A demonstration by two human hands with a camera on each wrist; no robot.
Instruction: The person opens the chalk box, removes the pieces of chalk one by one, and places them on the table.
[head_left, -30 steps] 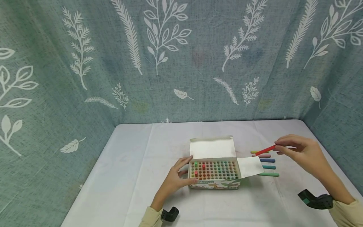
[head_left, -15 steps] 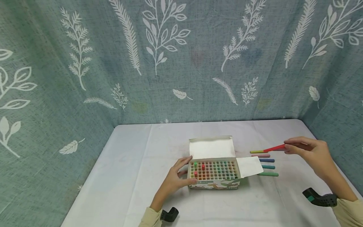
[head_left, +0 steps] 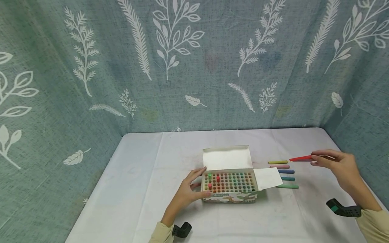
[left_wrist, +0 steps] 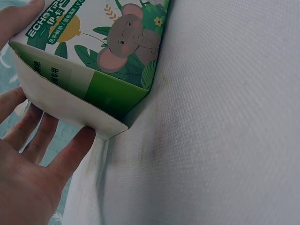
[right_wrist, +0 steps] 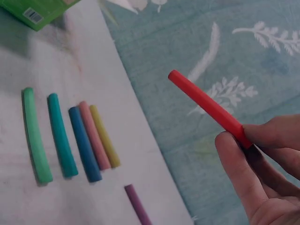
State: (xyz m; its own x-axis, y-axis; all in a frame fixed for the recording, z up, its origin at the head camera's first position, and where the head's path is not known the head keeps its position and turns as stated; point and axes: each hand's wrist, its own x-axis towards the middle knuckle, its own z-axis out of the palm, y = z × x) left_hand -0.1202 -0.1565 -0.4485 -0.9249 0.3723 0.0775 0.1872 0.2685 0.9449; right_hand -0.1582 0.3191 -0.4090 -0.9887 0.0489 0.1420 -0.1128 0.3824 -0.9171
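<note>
In the head view my left hand [head_left: 187,193] holds the left end of an open chalk box [head_left: 230,197], thumb on its front face. The left wrist view has those fingers against the white side flap [left_wrist: 61,105]. Green, red and pinkish-red chalk ends stand up from the holed tray on the box's left. My right hand [head_left: 341,166] pinches a red chalk stick [right_wrist: 201,101] by one end, raised at the right of the table. A purple chalk stick [right_wrist: 137,202] lies below that hand; the red one partly hides it in the head view.
Yellow [head_left: 278,162], pink [head_left: 280,166], blue [head_left: 286,171], teal [head_left: 287,179] and green [head_left: 290,186] chalk sticks lie right of the box. Its right flap [head_left: 268,179] covers some ends. The lid [head_left: 226,158] stands raised; a leaf-patterned curtain [head_left: 194,67] hangs behind.
My right hand has moved to the right and slightly down with the red chalk, past the yellow stick. My left hand and the box stay where they were.
</note>
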